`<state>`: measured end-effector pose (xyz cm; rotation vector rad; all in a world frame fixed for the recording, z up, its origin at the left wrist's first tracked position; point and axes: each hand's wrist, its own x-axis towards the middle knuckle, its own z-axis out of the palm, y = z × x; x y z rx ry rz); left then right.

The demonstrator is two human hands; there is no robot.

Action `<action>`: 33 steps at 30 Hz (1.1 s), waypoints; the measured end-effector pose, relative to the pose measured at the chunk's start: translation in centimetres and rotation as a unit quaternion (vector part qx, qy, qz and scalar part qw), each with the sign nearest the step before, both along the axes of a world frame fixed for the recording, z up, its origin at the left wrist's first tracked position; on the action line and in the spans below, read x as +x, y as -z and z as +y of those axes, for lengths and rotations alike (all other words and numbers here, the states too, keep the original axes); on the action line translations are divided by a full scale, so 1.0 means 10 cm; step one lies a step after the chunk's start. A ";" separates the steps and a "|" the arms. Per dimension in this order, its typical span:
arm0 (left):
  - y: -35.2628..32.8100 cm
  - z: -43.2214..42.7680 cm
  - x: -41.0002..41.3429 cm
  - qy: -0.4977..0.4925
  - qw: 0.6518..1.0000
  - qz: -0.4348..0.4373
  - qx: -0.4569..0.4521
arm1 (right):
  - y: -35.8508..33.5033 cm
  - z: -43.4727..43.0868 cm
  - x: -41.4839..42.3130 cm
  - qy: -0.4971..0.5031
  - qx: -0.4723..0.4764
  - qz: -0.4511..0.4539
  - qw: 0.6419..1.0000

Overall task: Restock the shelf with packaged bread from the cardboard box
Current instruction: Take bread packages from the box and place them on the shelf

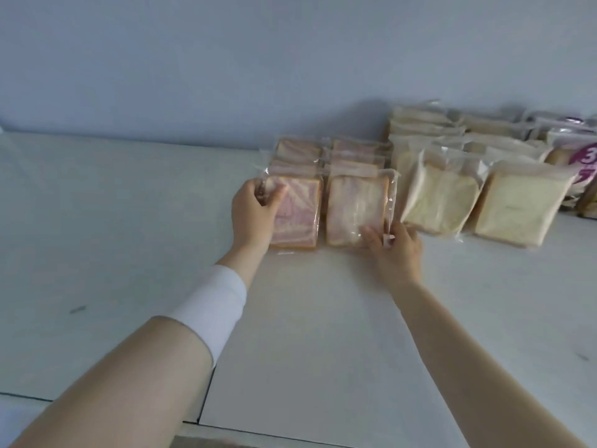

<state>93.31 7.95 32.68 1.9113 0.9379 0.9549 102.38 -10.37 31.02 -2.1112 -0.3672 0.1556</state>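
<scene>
My left hand [255, 215] curls round the left edge of the left swirl pack [298, 218], thumb across its face. The pack holds purple-pink marbled slices in clear film and leans on the row behind it. My right hand [399, 250] pinches the lower right corner of the right swirl pack [353, 211], which is paler pink and sits just beside the first. Both stand on the white shelf [129, 221]. Beyond my right hand lean rows of plain white bread packs [439, 202].

Plain pale blue-grey wall [226, 59]; soft, even, diffuse light.
</scene>
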 end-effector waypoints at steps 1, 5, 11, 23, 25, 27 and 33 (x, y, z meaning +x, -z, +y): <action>0.03 0.03 0.05 -0.004 1.000 0.015 0.020 | 0.01 0.03 0.03 0.011 -0.011 -0.017 1.000; 0.06 0.04 0.15 -0.027 0.997 0.026 0.061 | 0.00 0.11 -0.01 0.057 0.005 -0.056 0.997; -0.01 0.02 0.13 -0.030 0.995 0.063 0.067 | -0.11 0.10 -0.13 0.023 -0.135 -0.081 0.987; -0.65 -1.96 0.25 0.389 0.739 0.182 0.518 | -0.42 -1.81 -0.58 0.083 -0.405 -0.202 0.888; -0.67 -2.71 0.32 0.440 0.661 0.219 0.566 | -0.47 -2.52 -0.70 0.105 -0.469 -0.169 0.861; -0.60 -3.47 0.34 0.482 0.598 0.246 0.590 | -0.44 -3.27 -0.88 0.121 -0.520 -0.125 0.836; 0.05 -5.78 0.05 0.594 0.469 0.256 0.602 | 0.11 -5.58 -1.73 0.209 -0.587 0.052 0.780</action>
